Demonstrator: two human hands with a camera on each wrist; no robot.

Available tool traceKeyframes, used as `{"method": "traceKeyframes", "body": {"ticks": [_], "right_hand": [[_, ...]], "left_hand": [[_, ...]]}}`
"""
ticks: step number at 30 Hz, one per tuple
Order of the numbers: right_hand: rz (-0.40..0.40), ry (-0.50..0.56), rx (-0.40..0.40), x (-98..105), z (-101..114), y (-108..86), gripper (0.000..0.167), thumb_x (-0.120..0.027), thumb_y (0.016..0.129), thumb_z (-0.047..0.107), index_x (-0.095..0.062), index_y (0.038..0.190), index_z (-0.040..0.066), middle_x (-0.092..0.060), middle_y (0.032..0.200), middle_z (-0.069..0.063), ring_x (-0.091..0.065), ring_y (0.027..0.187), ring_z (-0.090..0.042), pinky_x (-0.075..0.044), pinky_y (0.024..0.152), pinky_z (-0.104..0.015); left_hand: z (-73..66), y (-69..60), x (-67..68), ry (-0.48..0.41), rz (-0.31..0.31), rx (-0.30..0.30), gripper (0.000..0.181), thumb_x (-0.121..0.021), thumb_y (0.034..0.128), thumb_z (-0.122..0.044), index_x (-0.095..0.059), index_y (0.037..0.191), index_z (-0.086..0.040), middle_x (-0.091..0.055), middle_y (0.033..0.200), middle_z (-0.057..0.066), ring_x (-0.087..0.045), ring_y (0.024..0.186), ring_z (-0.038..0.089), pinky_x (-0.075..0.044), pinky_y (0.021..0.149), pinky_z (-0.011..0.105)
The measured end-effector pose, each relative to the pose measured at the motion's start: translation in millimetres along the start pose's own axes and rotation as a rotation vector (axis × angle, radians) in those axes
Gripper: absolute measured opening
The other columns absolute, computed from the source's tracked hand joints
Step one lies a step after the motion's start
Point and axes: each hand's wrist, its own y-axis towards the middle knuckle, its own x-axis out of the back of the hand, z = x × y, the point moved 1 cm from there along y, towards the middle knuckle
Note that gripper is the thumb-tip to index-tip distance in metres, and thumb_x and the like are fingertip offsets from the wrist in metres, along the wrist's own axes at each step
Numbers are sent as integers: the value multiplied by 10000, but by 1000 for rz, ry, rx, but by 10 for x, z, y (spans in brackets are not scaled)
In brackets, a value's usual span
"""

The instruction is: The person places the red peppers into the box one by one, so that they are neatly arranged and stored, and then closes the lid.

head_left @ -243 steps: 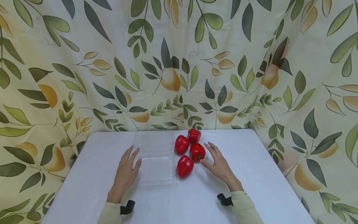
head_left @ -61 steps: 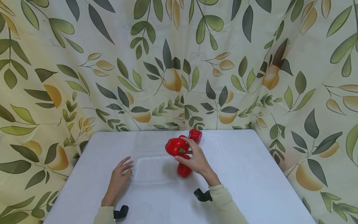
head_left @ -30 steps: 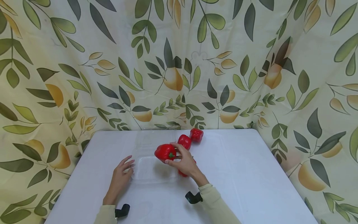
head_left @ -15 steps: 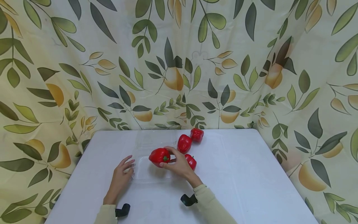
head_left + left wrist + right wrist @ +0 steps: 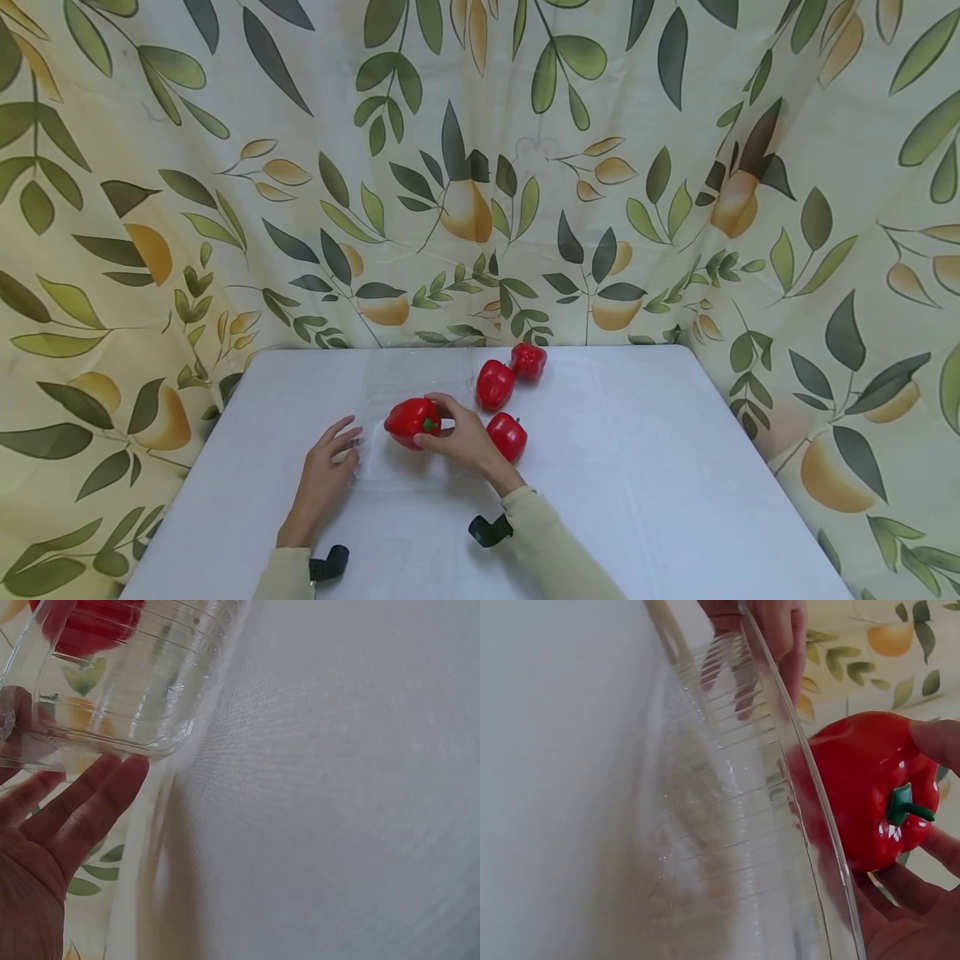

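My right hand (image 5: 467,440) pinches a red bell pepper (image 5: 408,421) with a green stem, over the left part of a clear plastic container (image 5: 397,479). In the right wrist view the held pepper (image 5: 870,787) shows at the container's rim (image 5: 821,787), with thumb and fingers on either side of it. My left hand (image 5: 325,475) is at the container's left side. The left wrist view shows my left hand (image 5: 67,817) with fingers extended, fingertips touching the clear wall (image 5: 112,742). Whether the pepper touches the container's bottom cannot be told.
Three more red peppers lie right of the container: one in front (image 5: 507,437), one behind it (image 5: 495,385) and one near the back edge (image 5: 528,362). The container's clear lid part (image 5: 416,371) lies toward the back of the white table (image 5: 645,467). A leaf-patterned curtain hangs behind.
My right hand has lifted a pepper from the group and carried it left over the container, lately moving slightly further left and lower. My left hand has moved to the container's side.
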Motion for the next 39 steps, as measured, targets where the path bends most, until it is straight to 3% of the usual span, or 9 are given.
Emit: {"method": "traceKeyframes", "body": {"ticks": [13, 19, 32, 39], "right_hand": [[11, -41, -20, -141, 44, 262, 740, -800, 795, 317, -426, 1434, 295, -540, 1414, -19, -510, 1265, -248, -603, 884, -394], [20, -47, -24, -222, 43, 312, 768, -795, 805, 267, -405, 1465, 233, -528, 1430, -36, -498, 1289, -263, -595, 909, -406], [62, -42, -83, -329, -94, 378, 738, -770, 836, 289, -388, 1467, 280, -506, 1450, -16, -464, 1328, -256, -576, 949, -419], [60, -47, -86, -325, -126, 387, 732, -765, 839, 285, -393, 1469, 278, -491, 1458, -12, -460, 1333, -261, -571, 959, -422]], "left_hand": [[9, -2, -6, -16, -3, 0, 360, -574, 955, -130, -629, 1311, -108, -469, 1506, -1, -620, 1226, 254, -556, 954, 396], [13, -2, -7, -7, -17, -38, 357, -584, 939, -74, -638, 1292, -75, -494, 1485, 46, -647, 1182, 287, -576, 911, 393], [14, 2, -12, 3, -12, -19, 359, -588, 932, -59, -643, 1286, -73, -489, 1488, 49, -640, 1192, 290, -565, 928, 411], [8, 5, -3, -3, -17, -49, 355, -589, 928, -48, -647, 1278, -62, -495, 1483, 61, -650, 1175, 293, -566, 920, 406]]}}
